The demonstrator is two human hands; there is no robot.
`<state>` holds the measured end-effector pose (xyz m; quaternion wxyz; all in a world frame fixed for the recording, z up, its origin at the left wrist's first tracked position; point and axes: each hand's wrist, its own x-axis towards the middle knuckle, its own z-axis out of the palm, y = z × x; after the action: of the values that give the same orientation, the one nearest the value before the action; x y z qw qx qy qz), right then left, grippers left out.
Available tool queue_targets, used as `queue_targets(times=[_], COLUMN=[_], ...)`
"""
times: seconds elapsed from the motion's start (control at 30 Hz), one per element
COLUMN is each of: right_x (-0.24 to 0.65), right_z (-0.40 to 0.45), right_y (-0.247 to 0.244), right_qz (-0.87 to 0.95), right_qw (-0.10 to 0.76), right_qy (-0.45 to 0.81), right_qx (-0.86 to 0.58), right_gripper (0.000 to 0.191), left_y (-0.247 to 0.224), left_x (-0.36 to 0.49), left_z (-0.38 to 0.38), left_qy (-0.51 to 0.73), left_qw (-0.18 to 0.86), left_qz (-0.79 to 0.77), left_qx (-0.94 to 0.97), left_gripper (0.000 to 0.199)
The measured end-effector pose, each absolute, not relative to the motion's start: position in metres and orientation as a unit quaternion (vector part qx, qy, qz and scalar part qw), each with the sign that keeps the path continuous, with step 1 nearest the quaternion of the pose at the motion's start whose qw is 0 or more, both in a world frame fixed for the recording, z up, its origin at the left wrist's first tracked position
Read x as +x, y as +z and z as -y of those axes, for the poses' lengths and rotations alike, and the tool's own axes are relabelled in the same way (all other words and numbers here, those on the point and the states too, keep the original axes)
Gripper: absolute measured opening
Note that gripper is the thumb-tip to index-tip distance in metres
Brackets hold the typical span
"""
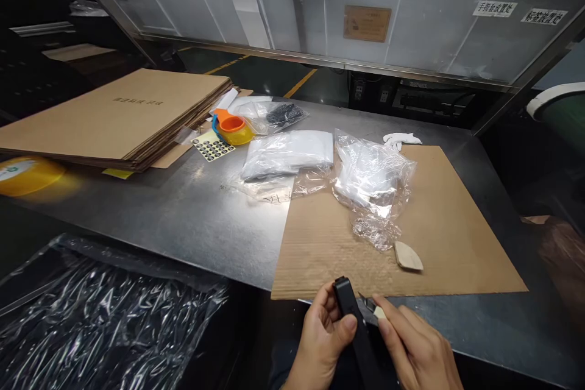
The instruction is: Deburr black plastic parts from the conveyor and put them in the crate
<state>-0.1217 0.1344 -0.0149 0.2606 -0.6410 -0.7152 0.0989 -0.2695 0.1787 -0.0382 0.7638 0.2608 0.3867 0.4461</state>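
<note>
My left hand (322, 338) is wrapped round a long black bar-shaped part (354, 323), its thumb pressed on the top face. To the right of the bar, my right hand (418, 341) pinches a small tool with a pale piece (379, 312) and a dark pointed tip, held against the bar's side. Both hands are at the table's front edge, just below a flat cardboard sheet (439, 219). A beige rounded wedge (408, 256) lies on that sheet, close to a crumpled clear plastic bag (372, 177) with white contents.
Stacked cardboard (123, 113) fills the left of the metal table (205, 219). Beside it are an orange tape dispenser (233, 126), a sticker sheet (212, 145) and bagged white items (292, 152). A white glove (402, 139) lies at the back; black plastic (105, 317) is at front left.
</note>
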Motion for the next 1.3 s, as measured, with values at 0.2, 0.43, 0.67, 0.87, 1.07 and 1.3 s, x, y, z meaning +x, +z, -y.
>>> queue_targets(times=[0.2,0.43,0.67,0.87,1.07,1.3], right_x=[-0.126,-0.127,-0.126,-0.116,-0.113,-0.117], right_z=[-0.138,-0.14,-0.138,-0.136,-0.138,-0.15], right_y=[-0.008,-0.008,-0.007,-0.033,-0.032,-0.009], right_qz=[0.737,0.737,0.743,0.697,0.647,0.58], right_qw=[0.259,0.264,0.239,0.172,0.247,0.316], right_qy=[0.05,0.025,0.021,0.072,0.231,0.397], right_qx=[-0.622,-0.621,-0.625,-0.693,-0.683,-0.637], right_gripper=[0.041,0.041,0.04,0.037,0.035,0.032], left_y=[-0.044,-0.041,-0.04,-0.028,-0.025,-0.028], left_x=[-0.271,-0.271,-0.271,-0.27,-0.27,-0.27], left_z=[-0.178,-0.178,-0.177,-0.178,-0.182,-0.179], left_qy=[0.442,0.438,0.439,0.442,0.435,0.419], left_qw=[0.757,0.755,0.758,0.767,0.77,0.786], left_qz=[-0.391,-0.397,-0.398,-0.38,-0.388,-0.376], left_qx=[0.281,0.283,0.273,0.267,0.26,0.254], left_gripper=[0.061,0.063,0.062,0.059,0.052,0.053])
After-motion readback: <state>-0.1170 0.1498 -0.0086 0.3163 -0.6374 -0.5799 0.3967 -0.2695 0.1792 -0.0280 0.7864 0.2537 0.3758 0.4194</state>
